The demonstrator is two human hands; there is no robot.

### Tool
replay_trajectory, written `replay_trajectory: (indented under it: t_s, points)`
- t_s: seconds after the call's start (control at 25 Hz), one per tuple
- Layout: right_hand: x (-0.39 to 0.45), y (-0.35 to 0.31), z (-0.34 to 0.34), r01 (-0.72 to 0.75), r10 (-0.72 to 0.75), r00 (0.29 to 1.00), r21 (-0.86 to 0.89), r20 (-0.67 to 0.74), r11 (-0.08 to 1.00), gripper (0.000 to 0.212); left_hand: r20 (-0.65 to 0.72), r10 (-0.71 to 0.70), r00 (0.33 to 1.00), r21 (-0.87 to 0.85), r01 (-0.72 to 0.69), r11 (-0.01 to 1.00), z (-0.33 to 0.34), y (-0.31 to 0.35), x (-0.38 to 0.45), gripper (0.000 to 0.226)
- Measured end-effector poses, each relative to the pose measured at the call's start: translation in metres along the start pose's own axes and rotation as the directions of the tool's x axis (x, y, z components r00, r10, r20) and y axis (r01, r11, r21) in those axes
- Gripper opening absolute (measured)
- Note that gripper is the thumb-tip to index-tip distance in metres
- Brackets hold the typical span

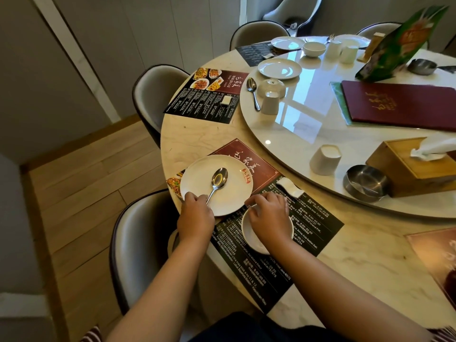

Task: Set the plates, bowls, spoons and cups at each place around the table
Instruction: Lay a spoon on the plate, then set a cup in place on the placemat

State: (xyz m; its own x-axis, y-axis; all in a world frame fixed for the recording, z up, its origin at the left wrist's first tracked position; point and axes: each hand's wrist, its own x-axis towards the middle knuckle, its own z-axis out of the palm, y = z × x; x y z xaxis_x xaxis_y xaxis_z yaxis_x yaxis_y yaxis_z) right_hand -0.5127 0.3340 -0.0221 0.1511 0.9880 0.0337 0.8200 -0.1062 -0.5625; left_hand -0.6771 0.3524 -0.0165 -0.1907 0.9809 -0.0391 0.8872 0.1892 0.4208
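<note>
Head view, looking down on a round marble bench point(197, 134) with a glass turntable point(308, 124) at its centre. Nearest place: a white plate point(197, 183) sits on a printed placemat point(271, 243), a red logo on its rim, too small to read. A metal spoon point(217, 181) lies in the plate, bowl up. Left hand point(196, 213) pinches the spoon handle at the plate's near edge, fingers curled round it. Right hand point(269, 215) grips the rim of a white bowl point(254, 239) standing on the placemat just beside the plate; what is in the bowl cannot be told, as the hand covers it. A white spoon rest point(290, 186) lies on the placemat beyond the right hand. On the turntable: an upturned white cup point(324, 159), a steel ashtray point(366, 182), a wooden tissue box point(414, 166) with a tissue sticking out, a maroon menu folder point(399, 104) with gold characters. Farther round the turntable, a second plate point(279, 68), an upturned bowl point(271, 87), another upturned cup point(270, 102) and a second spoon point(253, 91) stand together. The next placemat point(207, 95) reads "MAO JIA CAI" beside food photos. Fine print on the near placemat shows phone numbers and hours, partly legible.
</note>
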Motion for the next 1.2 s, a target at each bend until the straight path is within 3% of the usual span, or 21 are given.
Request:
replay_trajectory:
  t_s: [0.2,0.52,0.68,0.84,0.96,1.08,1.2]
  points:
    - [0.004,0.006,-0.008,-0.010,0.009,1.000,0.101,0.006,0.995,0.019,-0.033,0.015,0.999,0.131,-0.011,0.991,0.003,0.002,-0.004,0.040]
    - [0.010,0.021,-0.018,-0.015,0.007,0.999,0.161,0.050,0.987,0.019,-0.021,-0.062,0.998,0.185,0.065,0.981,0.006,0.010,-0.003,0.043]
    - [0.019,0.029,-0.036,-0.032,0.031,0.999,0.207,0.010,0.978,0.017,-0.022,-0.021,1.000,-0.099,0.018,0.995,0.003,0.039,0.007,0.039]
    - [0.049,0.052,-0.071,-0.087,0.114,0.971,0.135,-0.210,0.987,0.020,0.061,0.173,0.983,-0.415,-0.133,0.900,0.012,0.107,0.012,0.023]
    - [0.076,0.068,-0.097,-0.170,0.171,0.943,0.029,-0.284,0.985,0.029,0.169,0.205,0.964,-0.599,-0.065,0.798,0.022,0.153,0.014,0.021]
    - [0.110,0.092,-0.118,-0.231,0.208,0.959,-0.107,-0.193,0.967,0.054,0.316,0.198,0.928,-0.679,0.076,0.730,0.036,0.195,0.023,0.023]
    - [0.133,0.107,-0.124,-0.250,0.248,0.968,-0.034,-0.049,0.968,0.057,0.387,0.181,0.904,-0.689,0.153,0.708,0.045,0.216,0.032,0.023]
